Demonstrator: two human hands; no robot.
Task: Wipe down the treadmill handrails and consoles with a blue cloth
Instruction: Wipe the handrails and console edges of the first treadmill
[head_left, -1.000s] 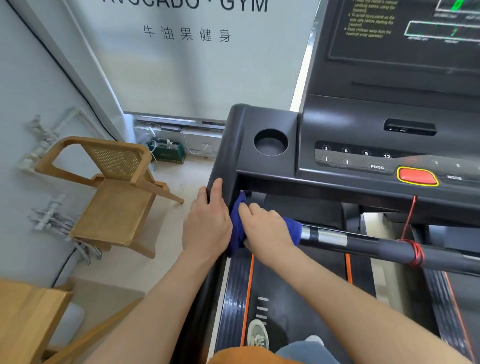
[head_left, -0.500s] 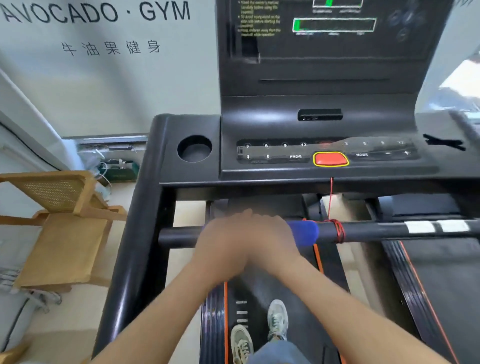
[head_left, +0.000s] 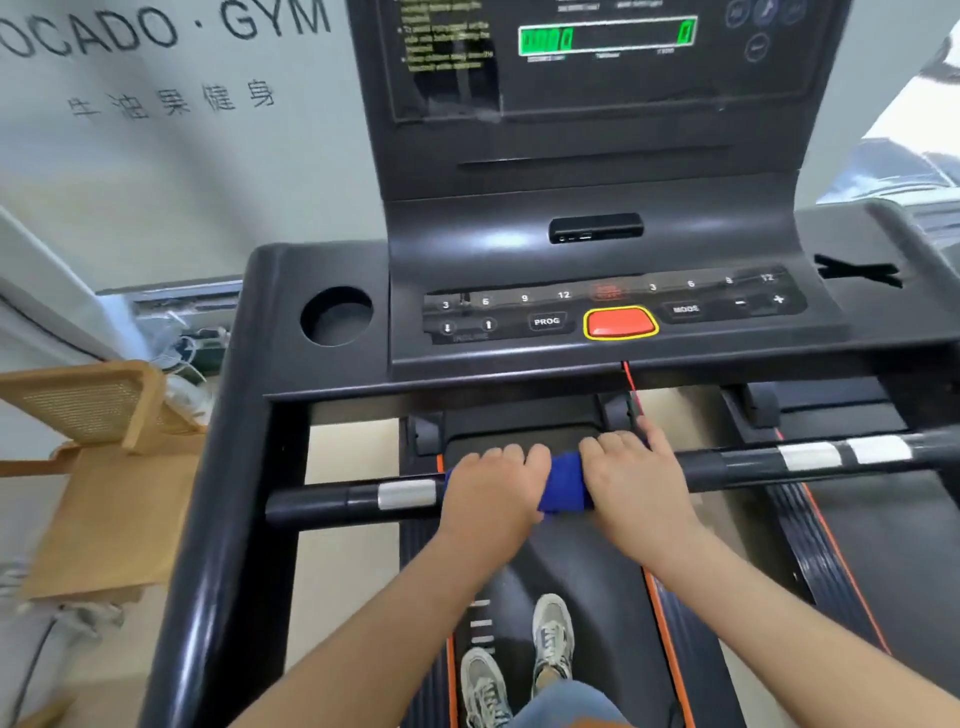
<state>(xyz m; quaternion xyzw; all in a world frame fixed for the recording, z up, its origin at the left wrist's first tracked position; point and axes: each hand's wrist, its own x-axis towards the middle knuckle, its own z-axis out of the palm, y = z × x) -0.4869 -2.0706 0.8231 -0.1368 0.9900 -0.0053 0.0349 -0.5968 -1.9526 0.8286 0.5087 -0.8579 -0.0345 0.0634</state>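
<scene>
The left hand (head_left: 491, 486) and right hand (head_left: 631, 478) curl round the black tubular handrail (head_left: 737, 467), clasping the blue fabric cloth (head_left: 563, 480) wrapped on it between them. Probably midway: the bar right of the grip and the dark plastic console (head_left: 613, 249) above likely remain.

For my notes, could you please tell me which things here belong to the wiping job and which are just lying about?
Job: cloth, handrail, console, left hand, right hand.
Lying about: chair, red cord.

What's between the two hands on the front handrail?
Head view: only the blue cloth, wrapped on the front handrail, shows between the left hand and right hand.
</scene>
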